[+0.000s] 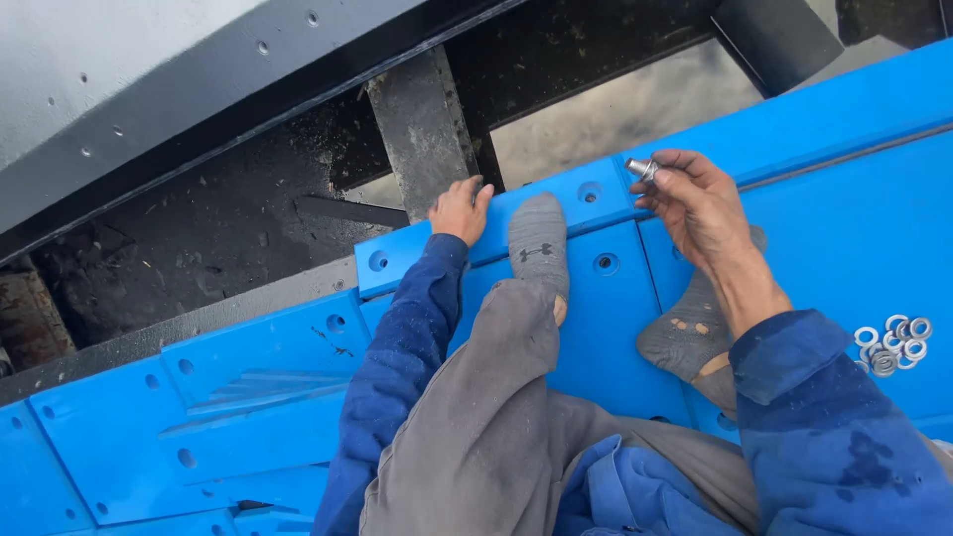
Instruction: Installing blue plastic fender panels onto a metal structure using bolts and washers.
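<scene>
Two hands are at work over the blue panels, and each seems placed for a reason; the left hand lies flat at about eleven o'clock from the person's lap, fingers spread and hooked over the upper edge of one blue panel, holding nothing, seemingly to steady the sheet against the dark steel frame beneath; the right hand, up at one o'clock, pinches a small silvery bolt between thumb and fingertips, its grip pressed together on it, the bolt raised clear of the panel and just above a round hole near the edge; both socked feet press down on the panels, likely as extra weight; a heap of steel washers rests at three o'clock, near the right sleeve, within easy reach; more holes dot the sheets.
</scene>
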